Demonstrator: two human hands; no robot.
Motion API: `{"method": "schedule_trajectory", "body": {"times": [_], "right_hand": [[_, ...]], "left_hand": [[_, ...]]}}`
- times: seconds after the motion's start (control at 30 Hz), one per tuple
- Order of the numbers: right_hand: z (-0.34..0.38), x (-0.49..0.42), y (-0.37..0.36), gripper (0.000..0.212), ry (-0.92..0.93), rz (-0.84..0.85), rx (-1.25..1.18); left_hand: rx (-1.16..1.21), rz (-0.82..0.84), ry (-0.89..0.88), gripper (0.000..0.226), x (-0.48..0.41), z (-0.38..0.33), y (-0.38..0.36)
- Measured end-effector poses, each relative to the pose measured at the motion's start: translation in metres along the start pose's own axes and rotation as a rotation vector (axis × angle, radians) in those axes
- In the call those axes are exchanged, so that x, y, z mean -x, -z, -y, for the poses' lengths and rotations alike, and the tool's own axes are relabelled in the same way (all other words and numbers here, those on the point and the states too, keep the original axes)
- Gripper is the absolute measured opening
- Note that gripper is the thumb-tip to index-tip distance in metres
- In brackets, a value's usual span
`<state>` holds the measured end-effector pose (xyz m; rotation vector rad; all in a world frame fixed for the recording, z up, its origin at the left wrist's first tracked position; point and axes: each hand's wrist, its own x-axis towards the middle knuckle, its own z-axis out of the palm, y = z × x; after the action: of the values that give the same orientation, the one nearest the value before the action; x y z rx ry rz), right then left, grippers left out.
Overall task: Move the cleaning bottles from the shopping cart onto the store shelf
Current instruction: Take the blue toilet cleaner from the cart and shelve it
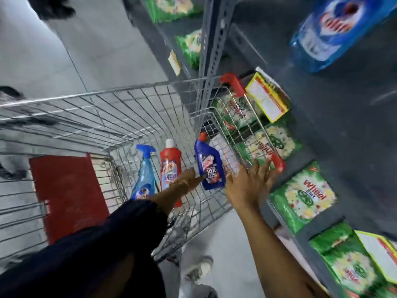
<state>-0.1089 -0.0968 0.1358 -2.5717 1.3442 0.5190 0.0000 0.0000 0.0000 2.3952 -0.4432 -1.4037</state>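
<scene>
Three bottles lie in the wire shopping cart: a light blue spray bottle, a red bottle with a white cap, and a dark blue bottle with a red cap. My left hand reaches into the cart between the red and dark blue bottles, fingers extended toward the dark blue one; whether it touches is unclear. My right hand is spread open at the cart's right rim, just right of the dark blue bottle. The grey store shelf stands to the right.
Green detergent bags and yellow price tags line the shelf edges on the right. A blue detergent bag lies on a higher shelf. A red panel sits at the cart's near end. My shoes show below.
</scene>
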Motion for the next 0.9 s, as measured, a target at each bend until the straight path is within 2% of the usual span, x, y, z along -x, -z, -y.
{"method": "schedule_trajectory", "body": {"times": [0.13,0.23,0.3,0.47,0.63,0.73,0.8,0.9], "right_hand": [[-0.003,-0.010,-0.007,0.039,0.003,-0.108,0.082],[-0.002,-0.009,-0.008,0.037,-0.003,-0.063,0.116],[-0.003,-0.012,-0.009,0.035,-0.006,-0.031,0.150],[-0.004,-0.013,-0.009,0.036,0.004,-0.034,0.118],[-0.006,-0.006,-0.003,0.045,0.047,-0.062,0.003],[-0.011,0.000,0.007,0.050,0.091,-0.041,-0.112],[-0.013,0.005,0.016,0.053,0.098,0.010,-0.302],[-0.018,0.037,0.051,0.044,0.071,0.136,-1.017]], "left_hand": [[0.426,-0.185,0.065,0.049,-0.032,-0.025,-0.015],[0.653,-0.229,0.168,0.054,-0.043,-0.026,-0.024],[0.664,-0.256,0.202,0.050,-0.044,-0.027,-0.026],[0.724,-0.282,0.198,0.058,-0.037,-0.031,-0.022],[0.693,-0.214,-0.002,0.062,0.008,-0.025,0.023],[0.732,-0.167,-0.171,0.056,0.057,-0.034,0.064],[0.741,-0.157,-0.273,0.055,0.099,-0.048,0.089],[0.707,-0.087,-0.401,0.057,0.164,-0.071,0.112]]}}
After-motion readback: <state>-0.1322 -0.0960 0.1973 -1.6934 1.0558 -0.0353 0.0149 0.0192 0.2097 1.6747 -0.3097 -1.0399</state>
